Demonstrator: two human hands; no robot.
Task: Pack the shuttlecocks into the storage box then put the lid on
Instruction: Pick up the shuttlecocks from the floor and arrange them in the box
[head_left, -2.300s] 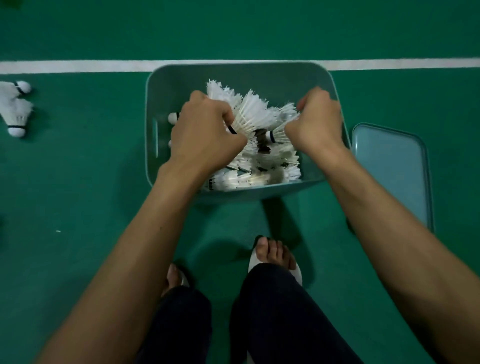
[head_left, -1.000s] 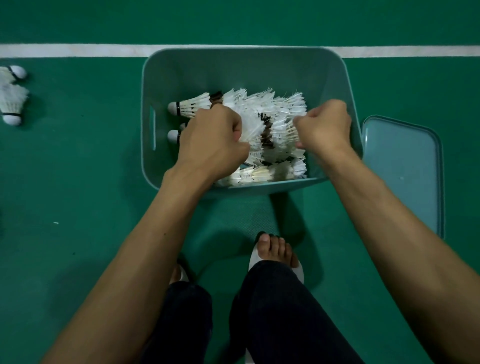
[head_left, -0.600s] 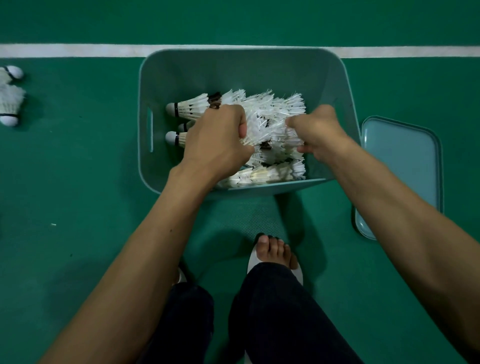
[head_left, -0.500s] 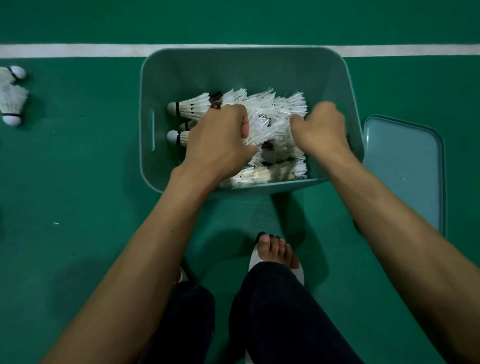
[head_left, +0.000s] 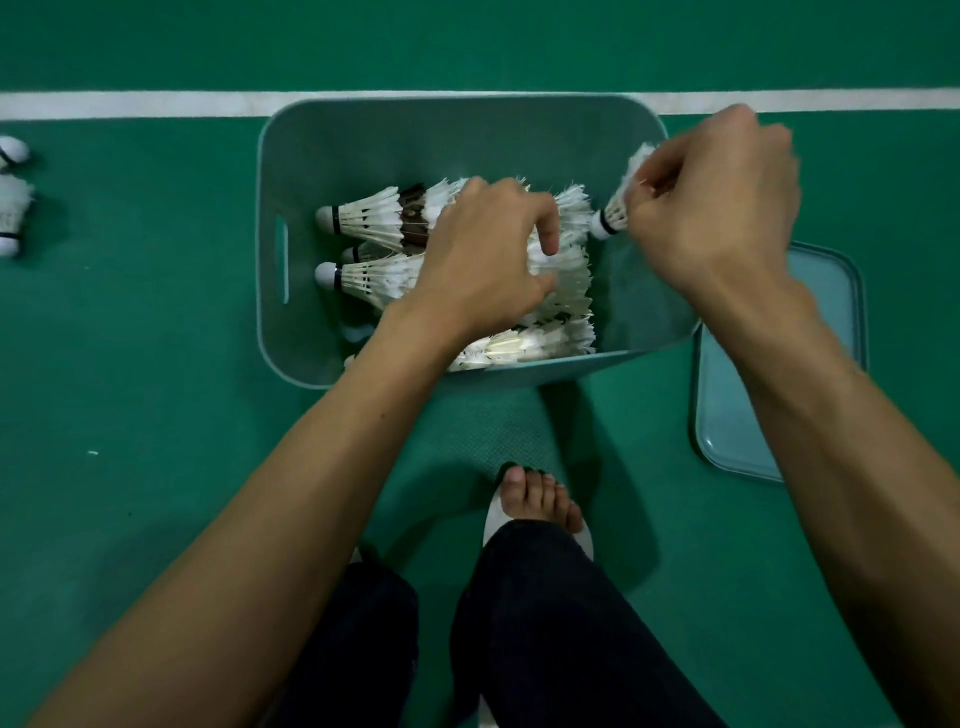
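Note:
A grey-green storage box (head_left: 332, 156) sits on the green court floor and holds several white feather shuttlecocks (head_left: 371, 221) lying in rows with their corks to the left. My left hand (head_left: 483, 254) rests on the pile inside the box, fingers curled around the feathers. My right hand (head_left: 717, 202) is raised over the box's right rim and grips one shuttlecock (head_left: 615, 215), cork pointing down-left. The box's lid (head_left: 727, 415) lies flat on the floor to the right, partly under my right forearm.
Two loose shuttlecocks (head_left: 13, 208) lie on the floor at the far left edge. A white court line (head_left: 130, 104) runs behind the box. My legs and a foot in a white sandal (head_left: 537, 512) are just in front of the box.
My right hand has lifted out of the pile and moved right and up, holding one shuttlecock. My left hand stays on the pile. The right side of the box now shows bare floor.

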